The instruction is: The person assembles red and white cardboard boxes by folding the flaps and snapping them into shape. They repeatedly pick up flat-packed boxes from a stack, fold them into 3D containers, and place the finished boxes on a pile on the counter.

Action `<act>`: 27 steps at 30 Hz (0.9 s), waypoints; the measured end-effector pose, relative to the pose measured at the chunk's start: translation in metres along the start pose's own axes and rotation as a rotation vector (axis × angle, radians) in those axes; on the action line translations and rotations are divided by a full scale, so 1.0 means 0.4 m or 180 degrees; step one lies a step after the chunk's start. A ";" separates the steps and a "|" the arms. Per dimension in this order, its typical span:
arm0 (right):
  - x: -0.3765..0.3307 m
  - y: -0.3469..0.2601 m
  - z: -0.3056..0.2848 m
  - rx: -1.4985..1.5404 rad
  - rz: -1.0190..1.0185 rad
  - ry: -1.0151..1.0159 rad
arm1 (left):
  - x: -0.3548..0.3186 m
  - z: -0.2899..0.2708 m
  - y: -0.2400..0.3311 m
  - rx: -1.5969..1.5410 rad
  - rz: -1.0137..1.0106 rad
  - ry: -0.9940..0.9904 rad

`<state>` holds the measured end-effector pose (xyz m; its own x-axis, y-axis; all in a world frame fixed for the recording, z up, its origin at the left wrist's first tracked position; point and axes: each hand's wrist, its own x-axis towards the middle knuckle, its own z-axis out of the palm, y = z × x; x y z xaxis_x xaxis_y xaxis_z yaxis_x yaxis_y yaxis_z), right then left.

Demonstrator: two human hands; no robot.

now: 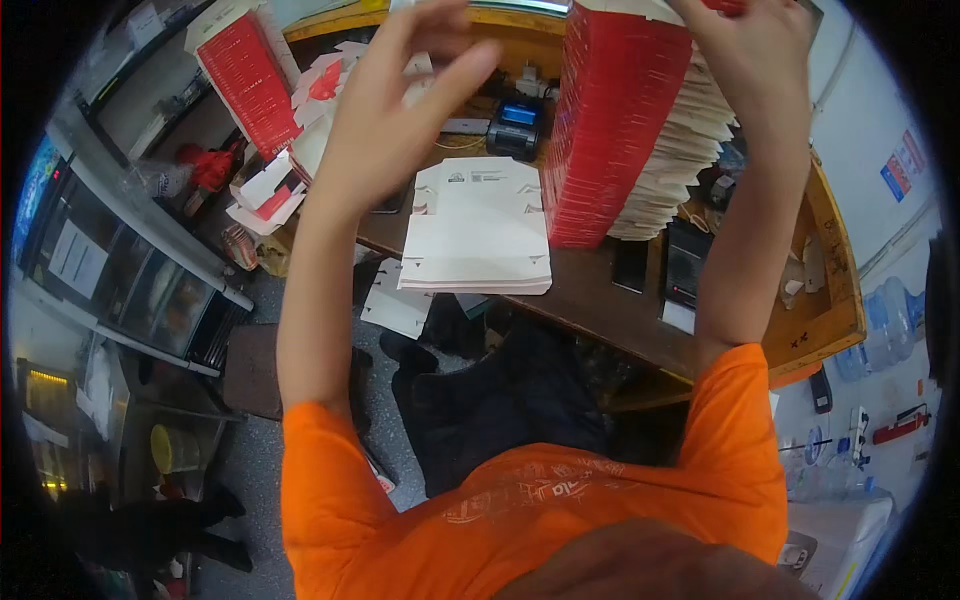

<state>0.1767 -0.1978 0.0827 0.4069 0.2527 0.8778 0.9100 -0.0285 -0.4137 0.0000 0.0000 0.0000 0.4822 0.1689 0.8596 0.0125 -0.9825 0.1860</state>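
Note:
My left hand is raised at the upper middle, thumb and fingers apart and slightly blurred, holding nothing. Below and right of it, a pile of flat white carton blanks with notched sides lies at the desk's front edge. To the right rises a tall stack of nested red and white cartons. My right hand is at the top of this stack, with a bit of red between thumb and fingers. Its fingertips run out of view, so its grip is hidden.
Another red carton stack leans at the far left, near loose cartons. A small black device with a blue screen sits behind the blanks. A phone and a black machine lie right on the desk. Fallen white blanks are below.

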 end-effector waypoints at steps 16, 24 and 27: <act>0.059 0.229 0.101 -0.0872 -0.0717 -0.0706 | 0.448 0.267 -0.087 0.0234 0.0873 -0.0727; 0.049 0.325 0.127 -0.1795 -0.1444 -0.0678 | 0.421 0.251 -0.023 0.0191 0.0764 -0.0884; 0.058 0.321 0.116 -0.1495 -0.1622 -0.0849 | 0.412 0.280 -0.029 0.0254 0.1063 -0.0370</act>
<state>0.2993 -0.1507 0.0385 -0.0536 0.5698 0.8201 0.9433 -0.2405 0.2287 0.1773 0.0303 0.0863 0.5675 -0.1679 0.8061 -0.0964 -0.9858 -0.1375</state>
